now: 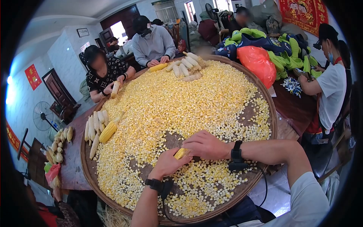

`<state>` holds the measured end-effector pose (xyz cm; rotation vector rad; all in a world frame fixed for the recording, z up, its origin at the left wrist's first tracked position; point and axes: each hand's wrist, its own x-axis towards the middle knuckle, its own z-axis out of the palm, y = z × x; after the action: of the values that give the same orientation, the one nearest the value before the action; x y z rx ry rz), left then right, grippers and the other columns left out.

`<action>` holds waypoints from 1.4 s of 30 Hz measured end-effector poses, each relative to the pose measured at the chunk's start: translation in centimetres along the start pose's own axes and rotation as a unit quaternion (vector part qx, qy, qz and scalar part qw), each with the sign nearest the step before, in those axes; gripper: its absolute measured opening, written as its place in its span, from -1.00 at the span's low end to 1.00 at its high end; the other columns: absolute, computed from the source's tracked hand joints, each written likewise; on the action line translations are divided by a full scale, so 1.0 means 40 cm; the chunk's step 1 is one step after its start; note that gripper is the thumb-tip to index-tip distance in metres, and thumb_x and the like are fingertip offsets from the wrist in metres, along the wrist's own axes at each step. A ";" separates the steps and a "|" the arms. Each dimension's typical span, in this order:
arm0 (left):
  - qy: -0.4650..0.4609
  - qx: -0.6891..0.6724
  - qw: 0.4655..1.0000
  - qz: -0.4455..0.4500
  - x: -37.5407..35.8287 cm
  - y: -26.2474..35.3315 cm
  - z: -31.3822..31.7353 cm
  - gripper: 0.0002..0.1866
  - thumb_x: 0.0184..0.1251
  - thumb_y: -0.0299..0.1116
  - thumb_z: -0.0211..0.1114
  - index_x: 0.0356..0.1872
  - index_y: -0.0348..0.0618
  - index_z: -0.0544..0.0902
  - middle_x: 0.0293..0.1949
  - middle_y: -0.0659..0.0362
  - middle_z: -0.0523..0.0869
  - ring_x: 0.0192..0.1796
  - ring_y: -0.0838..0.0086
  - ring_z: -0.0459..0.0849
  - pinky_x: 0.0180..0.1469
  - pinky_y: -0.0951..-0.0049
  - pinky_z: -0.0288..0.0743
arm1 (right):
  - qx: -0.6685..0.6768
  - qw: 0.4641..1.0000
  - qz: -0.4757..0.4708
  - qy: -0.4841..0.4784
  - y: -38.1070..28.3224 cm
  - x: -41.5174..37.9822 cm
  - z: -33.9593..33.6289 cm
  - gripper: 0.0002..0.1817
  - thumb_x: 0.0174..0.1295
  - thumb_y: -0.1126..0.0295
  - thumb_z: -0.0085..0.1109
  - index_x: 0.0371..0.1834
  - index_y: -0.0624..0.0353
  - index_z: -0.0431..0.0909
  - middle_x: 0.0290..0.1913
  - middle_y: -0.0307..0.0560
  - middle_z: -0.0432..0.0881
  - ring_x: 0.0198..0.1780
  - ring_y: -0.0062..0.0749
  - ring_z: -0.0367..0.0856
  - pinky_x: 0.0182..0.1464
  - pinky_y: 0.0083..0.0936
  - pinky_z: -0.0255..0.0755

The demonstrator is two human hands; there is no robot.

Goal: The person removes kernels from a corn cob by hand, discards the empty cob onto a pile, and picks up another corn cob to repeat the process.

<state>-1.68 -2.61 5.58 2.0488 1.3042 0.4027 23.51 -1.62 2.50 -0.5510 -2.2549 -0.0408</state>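
Observation:
Near the front of a big round tray, an ear of corn lies between my two hands. My left hand wraps round its near end, with the fingers partly hidden. Over the far end, my right hand is bent, its fingers pressed on the corn. Loose yellow kernels cover most of the tray and surround both hands. Each of my wrists wears a black strap with a small device and a cable. Beneath my hands the brown tray floor shows in patches.
Stripped cobs are piled at the tray's far side, more cobs at its left beside a full yellow ear. Two people handle corn across the tray. A red plastic bag and green shoe parts lie at the right, near another person.

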 end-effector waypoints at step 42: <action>0.002 0.012 1.000 -0.004 0.011 -0.022 0.010 -0.21 0.25 0.37 0.54 0.08 -0.26 0.81 -0.05 -0.22 0.88 0.01 -0.10 0.86 0.07 0.04 0.68 | -0.034 0.999 -0.013 -0.003 -0.003 0.002 -0.003 -0.51 0.30 0.29 0.58 0.29 -0.01 0.71 -0.13 -0.32 0.75 -0.02 -0.35 0.69 0.22 -0.28 0.43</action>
<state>-1.85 -2.11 4.64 2.0627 1.3251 0.3895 23.50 -1.74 2.66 -0.5588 -2.2734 -0.1293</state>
